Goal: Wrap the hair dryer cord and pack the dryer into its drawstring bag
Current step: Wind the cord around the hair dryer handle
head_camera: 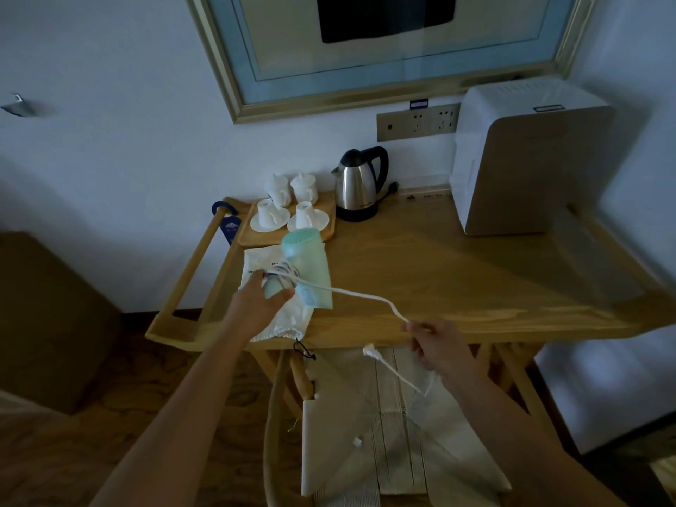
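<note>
Left hand [264, 301] is gripping the folded handle of the mint hair dryer [309, 267], fingers curled round it where several turns of white cord [360, 296] are lying wound. Right hand [437, 340], at about 4 o'clock from the dryer, is pinching the cord between thumb and fingertips, so the stretch from the handle is running taut across the front edge of the wooden surface [457, 265]. Beyond the pinch the cord is hanging in a loop below the edge and coming back up to the plug [370, 351], which is dangling just at 9 o'clock of the right hand. Under the dryer the white drawstring bag [289, 316] is lying flat on the surface, its gathered mouth at the near edge. At 12 o'clock from the dryer a tray [327, 232] is holding white cups [292, 203], with a steel kettle [358, 184] at about 1 o'clock.
</note>
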The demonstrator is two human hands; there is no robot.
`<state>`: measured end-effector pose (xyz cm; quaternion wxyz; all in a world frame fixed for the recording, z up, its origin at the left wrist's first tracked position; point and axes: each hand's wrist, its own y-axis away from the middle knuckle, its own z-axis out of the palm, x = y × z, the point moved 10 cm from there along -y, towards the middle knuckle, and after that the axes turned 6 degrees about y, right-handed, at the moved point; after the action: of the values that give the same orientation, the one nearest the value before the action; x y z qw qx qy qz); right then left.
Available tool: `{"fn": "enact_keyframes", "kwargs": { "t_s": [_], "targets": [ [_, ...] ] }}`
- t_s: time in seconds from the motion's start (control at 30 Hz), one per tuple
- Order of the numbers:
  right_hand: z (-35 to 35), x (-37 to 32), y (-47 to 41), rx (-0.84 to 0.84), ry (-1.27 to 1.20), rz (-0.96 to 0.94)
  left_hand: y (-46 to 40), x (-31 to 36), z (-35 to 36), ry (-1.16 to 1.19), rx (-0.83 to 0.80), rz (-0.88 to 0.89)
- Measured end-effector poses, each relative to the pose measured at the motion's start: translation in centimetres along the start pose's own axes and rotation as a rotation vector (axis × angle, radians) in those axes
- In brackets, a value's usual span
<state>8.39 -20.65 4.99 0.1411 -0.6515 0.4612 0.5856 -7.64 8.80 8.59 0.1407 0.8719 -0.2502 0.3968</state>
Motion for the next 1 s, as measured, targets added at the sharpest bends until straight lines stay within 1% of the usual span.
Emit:
{"fn": "enact_keyframes", "kwargs": {
  "t_s": [0.07,0.1,0.17,0.23,0.27,0.3,0.37,0.4,0.43,0.5,0.57,0.63,0.7,0.77,0.8,0.83,0.87,0.9,0.93,1.0],
  "targets": [
    [2.3,2.0,-0.1,-0.095,-0.455,0.198,0.2,0.6,0.0,0.032,-0.005,-0.012],
    [3.3,2.2,-0.1,-0.127,-0.622,0.245,0.3,0.9,0.1,0.038,-0.012,-0.009],
    [4.2,1.5,-0.1,-0.173,-0.855,0.233,0.7,1.8,0.2,0.024,-0.02,0.035],
    [4.1,-0.1,0.4,-0.271,-0.941,0.139,1.2,3.0,-0.1,-0.046,0.017,0.123],
    [4.3,-1.4,1.1,-0.383,-0.936,0.071,1.6,3.8,-0.3,-0.095,0.041,0.176],
    [4.7,-3.0,2.2,-0.535,-0.877,0.001,1.9,4.5,-0.3,-0.133,0.057,0.227],
    [6.4,-5.3,5.2,-0.818,-0.577,-0.124,2.6,5.6,-0.1,-0.165,0.068,0.287],
    [7.5,-6.1,6.5,-0.922,-0.429,-0.171,2.9,6.0,0.2,-0.166,0.067,0.296],
    [8.5,-6.7,7.5,-0.998,-0.328,-0.185,3.2,6.4,0.5,-0.181,0.065,0.305],
    [10.5,-7.7,8.5,-1.065,-0.222,-0.15,4.0,7.4,1.5,-0.248,0.052,0.358],
    [11.7,-8.4,8.3,-1.028,-0.126,-0.172,4.5,8.2,2.7,-0.268,0.013,0.377],
    [11.8,-9.4,7.5,-0.891,0.003,-0.292,4.9,8.3,3.4,-0.254,-0.029,0.349],
    [10.5,-10.4,5.9,-0.629,0.051,-0.393,5.2,8.4,3.7,-0.257,-0.04,0.336],
    [7.9,-10.4,4.1,-0.319,0.048,-0.437,5.7,8.8,3.6,-0.257,-0.012,0.38],
    [7.0,-10.1,3.7,-0.212,0.083,-0.457,5.9,8.9,3.4,-0.247,0.006,0.399],
    [6.6,-9.7,3.6,-0.156,0.122,-0.463,6.0,9.1,3.2,-0.237,0.019,0.409],
    [6.7,-9.1,3.6,-0.156,0.152,-0.451,6.1,9.3,3.1,-0.231,0.028,0.416],
    [7.2,-8.6,3.8,-0.205,0.149,-0.43,6.1,9.5,3.1,-0.231,0.032,0.425],
    [8.0,-8.3,4.2,-0.292,0.095,-0.392,6.2,9.7,3.1,-0.232,0.032,0.435],
    [8.9,-8.9,5.2,-0.478,-0.176,-0.311,6.3,9.7,3.4,-0.225,0.004,0.448]
  ]
}}
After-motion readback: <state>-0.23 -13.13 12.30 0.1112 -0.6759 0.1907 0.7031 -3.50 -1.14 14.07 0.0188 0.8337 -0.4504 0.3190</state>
